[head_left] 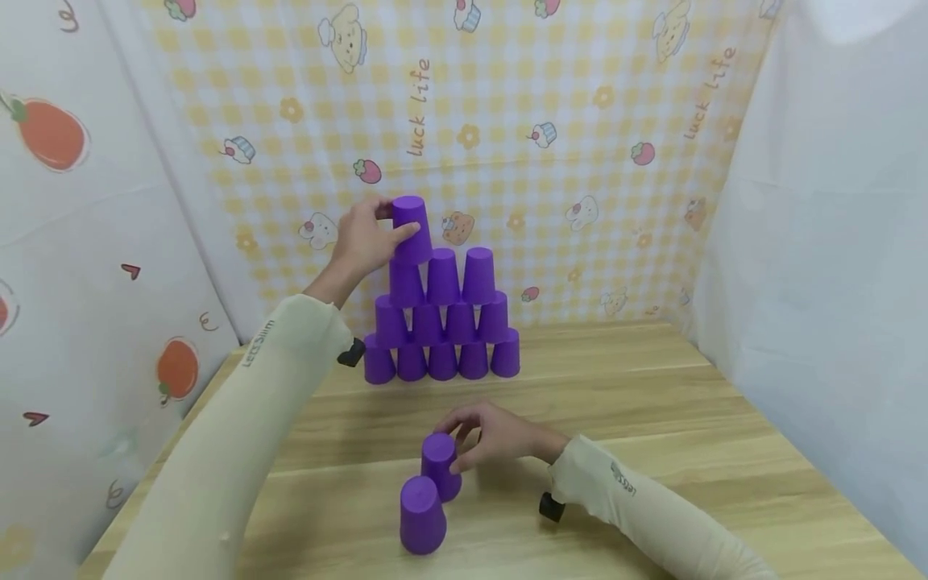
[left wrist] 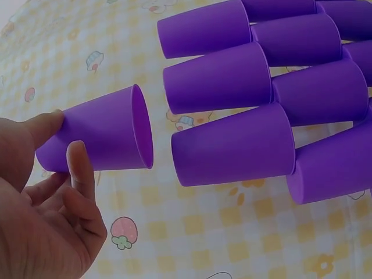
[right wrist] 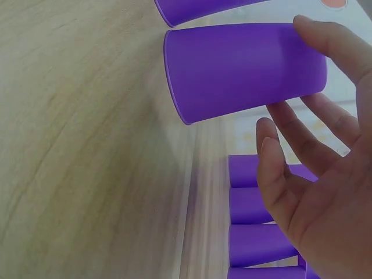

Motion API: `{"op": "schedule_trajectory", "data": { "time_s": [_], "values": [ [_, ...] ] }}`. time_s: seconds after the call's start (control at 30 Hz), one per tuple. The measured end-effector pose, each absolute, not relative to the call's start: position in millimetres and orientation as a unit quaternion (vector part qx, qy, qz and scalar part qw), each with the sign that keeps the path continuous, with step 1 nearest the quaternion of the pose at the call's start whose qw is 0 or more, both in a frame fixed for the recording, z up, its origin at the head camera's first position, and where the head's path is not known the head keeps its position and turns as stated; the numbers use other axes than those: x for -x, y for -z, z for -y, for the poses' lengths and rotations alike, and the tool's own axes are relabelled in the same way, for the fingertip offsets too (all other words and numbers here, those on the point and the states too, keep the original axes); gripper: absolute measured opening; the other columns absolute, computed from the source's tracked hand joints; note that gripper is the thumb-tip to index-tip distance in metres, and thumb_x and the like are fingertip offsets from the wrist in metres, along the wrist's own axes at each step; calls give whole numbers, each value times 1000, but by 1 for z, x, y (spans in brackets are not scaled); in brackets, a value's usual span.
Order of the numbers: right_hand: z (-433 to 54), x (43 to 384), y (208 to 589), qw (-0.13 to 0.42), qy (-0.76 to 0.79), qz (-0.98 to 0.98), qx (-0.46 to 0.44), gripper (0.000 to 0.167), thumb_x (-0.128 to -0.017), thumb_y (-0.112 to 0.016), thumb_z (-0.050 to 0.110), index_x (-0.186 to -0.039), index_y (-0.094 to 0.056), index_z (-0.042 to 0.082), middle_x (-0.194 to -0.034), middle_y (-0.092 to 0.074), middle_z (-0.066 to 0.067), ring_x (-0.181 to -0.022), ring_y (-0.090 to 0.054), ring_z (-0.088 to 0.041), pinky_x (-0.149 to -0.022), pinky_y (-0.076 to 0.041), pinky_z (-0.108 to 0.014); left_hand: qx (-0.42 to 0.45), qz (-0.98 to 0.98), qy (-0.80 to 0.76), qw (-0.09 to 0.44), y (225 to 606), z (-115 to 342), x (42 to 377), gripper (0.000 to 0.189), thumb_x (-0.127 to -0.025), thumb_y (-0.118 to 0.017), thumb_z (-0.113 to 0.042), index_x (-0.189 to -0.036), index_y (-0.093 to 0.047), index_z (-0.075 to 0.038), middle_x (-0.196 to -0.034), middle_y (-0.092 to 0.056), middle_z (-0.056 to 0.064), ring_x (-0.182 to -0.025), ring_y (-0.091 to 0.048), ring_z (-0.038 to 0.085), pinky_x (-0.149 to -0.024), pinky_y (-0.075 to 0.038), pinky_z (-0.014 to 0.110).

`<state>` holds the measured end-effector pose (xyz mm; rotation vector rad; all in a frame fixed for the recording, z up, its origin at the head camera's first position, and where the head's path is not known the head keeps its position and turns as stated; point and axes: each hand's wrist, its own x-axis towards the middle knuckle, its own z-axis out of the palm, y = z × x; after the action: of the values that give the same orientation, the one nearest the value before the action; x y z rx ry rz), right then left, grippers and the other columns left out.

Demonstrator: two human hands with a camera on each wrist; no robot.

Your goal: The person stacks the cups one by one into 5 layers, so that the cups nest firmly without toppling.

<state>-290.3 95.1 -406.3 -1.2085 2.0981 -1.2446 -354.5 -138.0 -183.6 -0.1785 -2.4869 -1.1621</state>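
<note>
A purple cup [head_left: 412, 231], upside down, is held between the thumb and fingers of my left hand [head_left: 365, 239]. It is over the left end of the cup stack's top row, and the left wrist view shows a gap between its rim and the top-row cup [left wrist: 232, 145] below. Nearer the front, my right hand [head_left: 496, 435] pinches another upturned purple cup [head_left: 439, 463], thumb on one side and fingers on the other. Just in front of that one, a third loose cup [head_left: 422, 515] stands mouth down on the table.
The pyramid of upturned purple cups [head_left: 442, 361] stands toward the back of the wooden table [head_left: 616, 403], three cups in its top row. Behind it hangs a checked cloth [head_left: 565, 177]; white cloths line the left side [head_left: 130, 242] and right side [head_left: 819, 242].
</note>
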Motion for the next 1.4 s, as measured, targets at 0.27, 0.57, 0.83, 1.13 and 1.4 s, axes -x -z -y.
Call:
{"op": "schedule_trajectory", "data": {
  "time_s": [0.27,0.57,0.83,1.13,1.4],
  "values": [
    [-94,288,408,194,458,-749,438,45,-79,-83,10,-121,-68,7,-113,-70,-2,-95,-65,-15,-71,-59,-31,56,889,415,185,185,133,364,59,-94,-68,-35,-140,-50,-4,-138,-58,13,-128,-53,31,-106,-43,45],
    [-96,293,415,187,461,-741,450,44,-80,-82,14,-121,-68,9,-112,-69,2,-95,-65,-15,-70,-59,-32,41,900,394,182,188,128,372,60,-95,-67,-39,-143,-48,-7,-139,-57,11,-127,-54,30,-105,-44,46],
    [-97,290,415,192,466,-737,449,45,-80,-83,12,-122,-67,7,-114,-69,-3,-94,-65,-15,-69,-59,-32,40,904,390,171,195,129,377,60,-96,-65,-41,-143,-47,-8,-140,-56,10,-126,-55,30,-105,-43,47],
    [-98,290,414,185,466,-741,446,44,-80,-82,11,-122,-68,7,-115,-69,-4,-95,-64,-16,-67,-59,-30,42,905,393,160,195,134,378,61,-95,-67,-37,-144,-46,-8,-142,-53,12,-126,-54,32,-102,-46,48],
    [-99,292,416,184,466,-746,439,44,-81,-82,14,-122,-68,8,-114,-69,-2,-95,-65,-19,-67,-58,-30,36,914,379,140,201,137,380,65,-93,-70,-34,-145,-45,-6,-141,-54,15,-125,-53,34,-100,-47,49]
  ]
}}
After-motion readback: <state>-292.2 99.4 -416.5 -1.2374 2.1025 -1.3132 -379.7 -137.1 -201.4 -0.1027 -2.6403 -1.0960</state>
